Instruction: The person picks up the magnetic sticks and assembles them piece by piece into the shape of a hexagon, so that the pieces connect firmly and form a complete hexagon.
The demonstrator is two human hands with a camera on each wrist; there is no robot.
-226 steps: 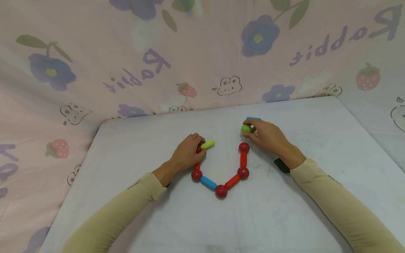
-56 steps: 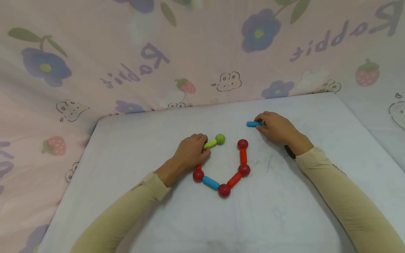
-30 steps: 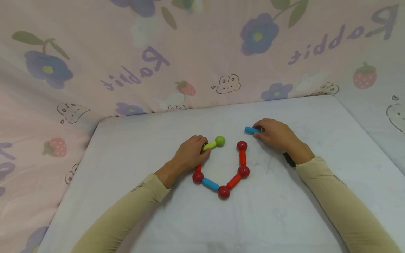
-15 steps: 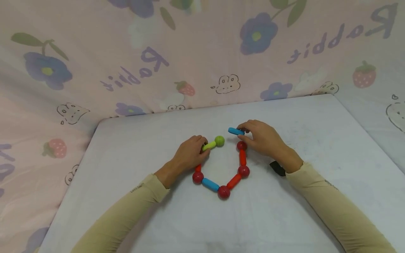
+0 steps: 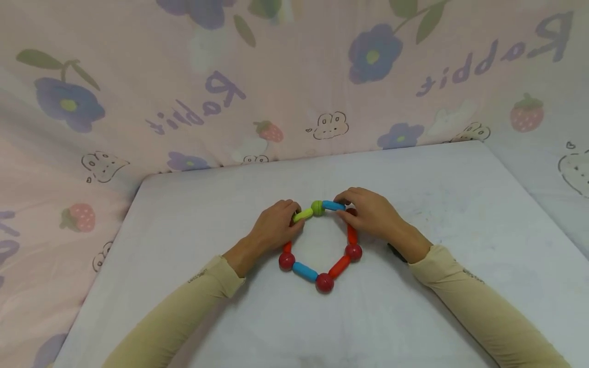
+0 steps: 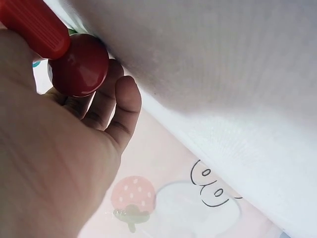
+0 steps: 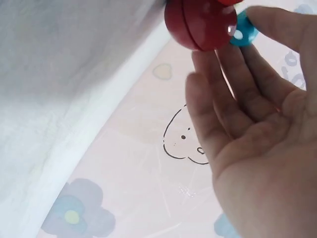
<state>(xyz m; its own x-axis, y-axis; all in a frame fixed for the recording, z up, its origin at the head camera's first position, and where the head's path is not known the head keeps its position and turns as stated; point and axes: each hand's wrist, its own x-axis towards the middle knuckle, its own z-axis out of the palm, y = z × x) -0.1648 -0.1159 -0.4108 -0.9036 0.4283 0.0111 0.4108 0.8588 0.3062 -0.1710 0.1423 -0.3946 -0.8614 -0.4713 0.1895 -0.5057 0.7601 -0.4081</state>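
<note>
My right hand (image 5: 375, 214) pinches a blue rod (image 5: 332, 205) between thumb and fingers; its far end meets a green ball (image 5: 317, 207). In the right wrist view the blue rod (image 7: 245, 30) shows by the thumb, close to a red ball (image 7: 198, 22). My left hand (image 5: 271, 225) curls its fingers around another red ball (image 6: 81, 64), mostly hidden in the head view. From there a yellow-green rod (image 5: 302, 214) runs to the green ball. Rods and balls form a ring on the table. Whether the blue rod's near end touches the red ball is hidden.
The ring's near side has a red ball (image 5: 324, 282) between a lower blue rod (image 5: 305, 272) and a red rod (image 5: 339, 267). White cloth covers the table (image 5: 221, 317). A patterned pink curtain (image 5: 285, 71) rises behind its far edge.
My right hand released the green ball at the yellow-green rod's end, then took the blue rod. Over the last second it brought that rod left and nearer, against the green ball. My left hand stayed put.
</note>
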